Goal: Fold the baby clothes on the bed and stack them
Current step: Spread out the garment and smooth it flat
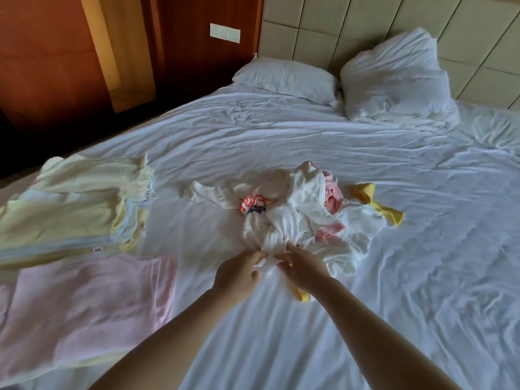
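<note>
Left hand [239, 273] and right hand [302, 266] both pinch a white garment [277, 240] at the near edge of the unfolded pile [306, 187] on the bed [281, 130].
Just beyond the hands, a red-striped print [253, 203] is too blurred to read; the folded stack [70, 209] lies left of the left hand.

The bed sheet [281, 142] is white cloth, matt and full of wrinkles. The baby clothes [281, 229] are soft, thin cloth (crumpled too). The wall panel [42, 66] is brown wood, smooth and a bit shiny.
</note>
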Available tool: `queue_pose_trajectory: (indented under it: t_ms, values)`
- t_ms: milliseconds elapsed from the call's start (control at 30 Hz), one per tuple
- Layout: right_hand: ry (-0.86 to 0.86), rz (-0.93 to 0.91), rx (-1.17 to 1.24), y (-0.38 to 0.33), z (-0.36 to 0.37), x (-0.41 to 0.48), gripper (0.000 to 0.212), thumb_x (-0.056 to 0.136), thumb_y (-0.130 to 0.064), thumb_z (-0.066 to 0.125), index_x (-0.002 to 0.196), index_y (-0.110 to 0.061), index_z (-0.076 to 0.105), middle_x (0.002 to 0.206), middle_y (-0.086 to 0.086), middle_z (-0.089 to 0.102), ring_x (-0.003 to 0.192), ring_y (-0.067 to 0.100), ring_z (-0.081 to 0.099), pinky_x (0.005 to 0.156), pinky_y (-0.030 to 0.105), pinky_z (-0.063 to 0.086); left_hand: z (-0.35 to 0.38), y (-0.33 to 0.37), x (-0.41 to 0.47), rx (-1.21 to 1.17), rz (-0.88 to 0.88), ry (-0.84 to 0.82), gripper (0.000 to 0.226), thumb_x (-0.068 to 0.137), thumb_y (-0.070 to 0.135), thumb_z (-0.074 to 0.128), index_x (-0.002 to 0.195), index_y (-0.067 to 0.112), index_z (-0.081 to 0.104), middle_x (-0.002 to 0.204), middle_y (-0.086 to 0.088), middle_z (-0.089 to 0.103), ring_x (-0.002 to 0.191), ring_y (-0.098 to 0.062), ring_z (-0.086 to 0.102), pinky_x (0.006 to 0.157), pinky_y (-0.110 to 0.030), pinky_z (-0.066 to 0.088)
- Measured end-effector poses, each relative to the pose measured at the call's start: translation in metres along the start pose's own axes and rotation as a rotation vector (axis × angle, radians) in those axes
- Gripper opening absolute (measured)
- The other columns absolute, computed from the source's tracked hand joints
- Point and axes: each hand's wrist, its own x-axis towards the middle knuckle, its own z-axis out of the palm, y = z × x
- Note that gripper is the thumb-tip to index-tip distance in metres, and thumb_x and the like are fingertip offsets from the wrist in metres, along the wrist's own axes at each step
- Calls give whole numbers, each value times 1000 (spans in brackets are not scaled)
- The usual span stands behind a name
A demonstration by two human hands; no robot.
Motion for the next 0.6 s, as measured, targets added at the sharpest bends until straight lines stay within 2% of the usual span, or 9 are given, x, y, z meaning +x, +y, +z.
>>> queue_pose_trajectory:
  t_ms: [100,233,333,433,533,600]
  values:
    - [4,5,75,0,-12,-12,35,99,-37,46,125,-24,65,140,-2,52,127,24,50,98,34,44,-8,13,-6,5,2,18,37,92,21,55,127,31,58,125,15,60,110,-8,60,86,-19,43]
    - [180,81,311,-3,-45,-43,27,97,-34,50,112,-22,70,113,1,69,110,23,61,89,30,46,-26,39,-21,-20,100,102,31,96,27,54,126,32,60,127,18,60,112,-5,58,82,-14,39]
    - [295,92,705,-5,-78,-72,23,100,-22,45,86,-16,63,91,9,67,88,26,67,79,39,53,-48,74,-32,-149,187,145,31,95,19,54,124,30,61,125,19,60,111,0,55,83,-14,41]
    - [421,87,1146,-11,-116,-111,27,101,-14,40,85,-10,62,89,13,67,80,22,66,78,41,57,-69,114,-39,-261,295,231,36,93,11,57,125,27,58,123,25,54,115,2,51,90,-16,41]
    - [556,31,1312,-15,-150,-151,31,101,-13,39,83,-5,64,80,9,66,81,20,65,82,42,57,-83,148,-43,-317,336,272,46,95,16,60,139,24,48,134,23,46,125,0,47,101,-18,37]
    - [635,-2,1343,-13,-168,-176,33,100,-13,38,86,-1,64,82,20,66,83,23,64,84,44,57,-93,173,-50,-323,367,224,51,97,21,58,144,30,40,141,25,38,128,7,39,103,-12,32]
